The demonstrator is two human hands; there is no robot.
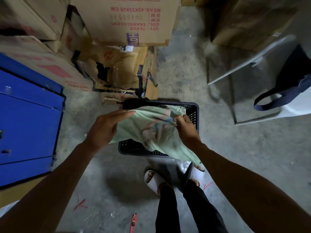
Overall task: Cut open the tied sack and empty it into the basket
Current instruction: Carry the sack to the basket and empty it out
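Note:
A pale green woven sack [141,130] with faded red and blue print hangs limp over a dark perforated plastic basket [193,113] on the concrete floor. My left hand [104,128] grips the sack's left edge. My right hand [186,128] pinches a fold of it on the right. The sack's lower end trails over the basket's near rim towards my feet. What lies inside the basket is hidden by the sack. A red cutter [133,222] lies on the floor near my left foot.
Stacked cardboard boxes [121,21] and a torn, taped box [121,73] stand just behind the basket. A blue metal cabinet [28,115] is on the left. A grey metal frame [235,98] and a white bag with dark straps [286,98] are on the right.

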